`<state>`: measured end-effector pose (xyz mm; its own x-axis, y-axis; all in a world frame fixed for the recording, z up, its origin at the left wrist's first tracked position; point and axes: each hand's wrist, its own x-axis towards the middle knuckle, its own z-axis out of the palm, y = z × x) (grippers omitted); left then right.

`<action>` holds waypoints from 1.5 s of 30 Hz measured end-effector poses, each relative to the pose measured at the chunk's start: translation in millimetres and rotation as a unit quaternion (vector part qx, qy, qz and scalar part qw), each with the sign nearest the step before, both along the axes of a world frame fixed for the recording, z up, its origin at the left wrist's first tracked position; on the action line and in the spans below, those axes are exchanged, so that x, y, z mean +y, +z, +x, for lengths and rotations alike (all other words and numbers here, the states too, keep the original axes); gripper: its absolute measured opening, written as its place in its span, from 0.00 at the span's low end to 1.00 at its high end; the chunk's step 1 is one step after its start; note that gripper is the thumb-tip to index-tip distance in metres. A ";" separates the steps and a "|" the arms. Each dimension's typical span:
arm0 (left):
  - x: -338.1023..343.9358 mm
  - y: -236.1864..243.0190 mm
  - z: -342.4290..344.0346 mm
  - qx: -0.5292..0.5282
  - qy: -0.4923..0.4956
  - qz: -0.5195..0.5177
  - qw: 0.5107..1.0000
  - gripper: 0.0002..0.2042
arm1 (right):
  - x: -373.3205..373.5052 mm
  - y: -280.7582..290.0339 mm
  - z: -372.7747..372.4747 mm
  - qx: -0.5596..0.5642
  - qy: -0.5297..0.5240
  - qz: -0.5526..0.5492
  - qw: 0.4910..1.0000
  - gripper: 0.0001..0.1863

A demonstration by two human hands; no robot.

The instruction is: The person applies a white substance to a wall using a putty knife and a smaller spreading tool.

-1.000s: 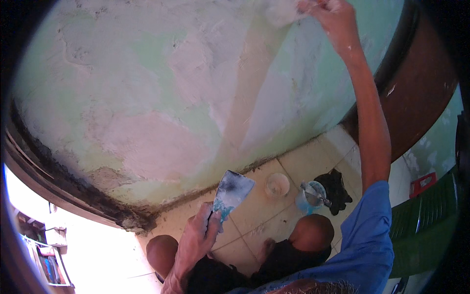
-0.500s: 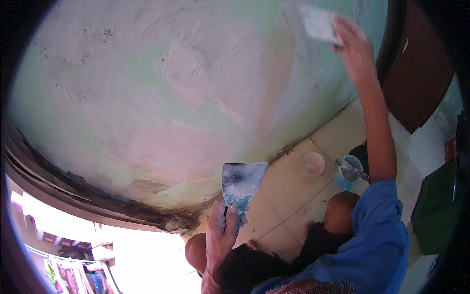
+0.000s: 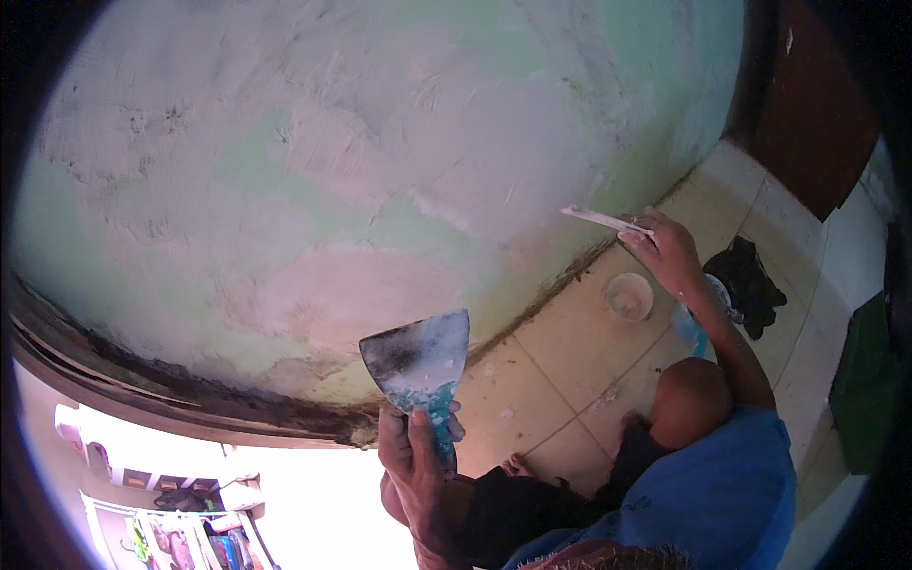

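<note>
Pale green paint and patches of whitish plaster cover the rough wall [image 3: 361, 190] that fills most of the view, with a dark, stained strip running along its foot where it meets the cream tiled floor [image 3: 560, 351]. Low in the middle, the left hand [image 3: 413, 456] is closed around the blue handle of a broad metal putty knife [image 3: 418, 366], whose wide fan-shaped blade stands upright, smeared grey and dark at its upper left corner, held clear of the wall. Off to the right, the right hand [image 3: 670, 252] grips a thin flat white scraper [image 3: 603, 219], fingers wrapped over its near end; the blade lies almost level, and its far tip reaches the lower part of the wall, though whether it actually touches the plaster cannot be told. Just below that hand, a small round white bowl [image 3: 629, 295] sits on the tiles, and near it, partly hidden behind the forearm, stands a bluish container [image 3: 689, 328]. Further right a crumpled black cloth [image 3: 750, 280] lies on the floor, well apart from the bowl. The person's blue sleeve [image 3: 722, 484] and bare knee [image 3: 689, 399] fill the lower right, over dark shorts.
</note>
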<state>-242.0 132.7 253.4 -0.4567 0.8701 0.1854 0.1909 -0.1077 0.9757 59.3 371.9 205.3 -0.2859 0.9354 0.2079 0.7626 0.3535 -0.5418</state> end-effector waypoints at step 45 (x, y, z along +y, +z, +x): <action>-5.8 -0.4 -1.0 -0.007 0.001 0.009 1.000 0.10 | 48.3 20.9 -148.1 0.050 0.110 0.542 0.832 0.41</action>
